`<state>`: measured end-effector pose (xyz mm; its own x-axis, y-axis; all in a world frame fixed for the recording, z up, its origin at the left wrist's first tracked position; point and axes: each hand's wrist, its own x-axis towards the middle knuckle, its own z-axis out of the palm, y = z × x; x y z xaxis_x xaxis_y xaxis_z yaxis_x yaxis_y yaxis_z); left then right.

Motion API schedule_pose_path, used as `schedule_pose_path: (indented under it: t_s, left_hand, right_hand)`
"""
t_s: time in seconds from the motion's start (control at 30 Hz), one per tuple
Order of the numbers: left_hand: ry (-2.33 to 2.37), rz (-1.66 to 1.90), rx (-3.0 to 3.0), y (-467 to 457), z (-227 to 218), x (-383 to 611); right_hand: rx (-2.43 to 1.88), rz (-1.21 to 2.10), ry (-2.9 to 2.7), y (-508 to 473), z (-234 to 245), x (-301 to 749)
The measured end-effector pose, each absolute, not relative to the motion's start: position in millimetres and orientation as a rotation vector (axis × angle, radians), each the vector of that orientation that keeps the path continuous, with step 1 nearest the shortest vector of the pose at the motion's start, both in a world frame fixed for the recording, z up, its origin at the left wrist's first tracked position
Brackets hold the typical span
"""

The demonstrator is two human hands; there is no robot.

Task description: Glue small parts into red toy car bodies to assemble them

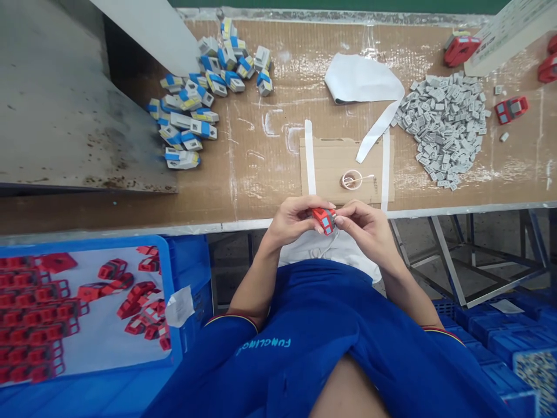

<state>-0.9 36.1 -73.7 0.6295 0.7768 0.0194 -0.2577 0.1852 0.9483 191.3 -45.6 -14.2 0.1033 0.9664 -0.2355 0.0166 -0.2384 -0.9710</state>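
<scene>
Small red plastic toy-car shell with blue windows (324, 220), pinched in a narrow fingertip grip between bare left hand (292, 220) and bare right hand (365, 229), just beyond flat brown cardboard (322, 168).

On the workbench (265, 168), you've got the cardboard sheet (343, 171) dead ahead, plastic parts (187, 110) piled left, small tiles (444, 130) heaped right, and the crate (87, 244) beside you, left!

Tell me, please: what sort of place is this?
Probably a factory workshop assembling small plastic parts: heaps of grey pieces and blue-and-white pieces lie on a long workbench, a blue crate holds rows of red parts, and the left hand and right hand work on a red piece.
</scene>
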Motion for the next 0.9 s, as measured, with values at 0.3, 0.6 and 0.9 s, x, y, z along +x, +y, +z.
schedule_pose_path:
  t_s: [0.3, 0.6, 0.9]
  left_hand:
    - [0.581, 0.725, 1.109, 38, -66, 2]
    - [0.510, 0.595, 1.312, 43, -61, -5]
    - [0.485, 0.626, 1.421, 45, -64, -8]
  right_hand:
    - [-1.476, 1.414, -1.304, -32, 3, 215]
    - [-1.397, 1.603, -1.376, -29, 5, 217]
    - [-1.416, 1.542, -1.349, -37, -1, 210]
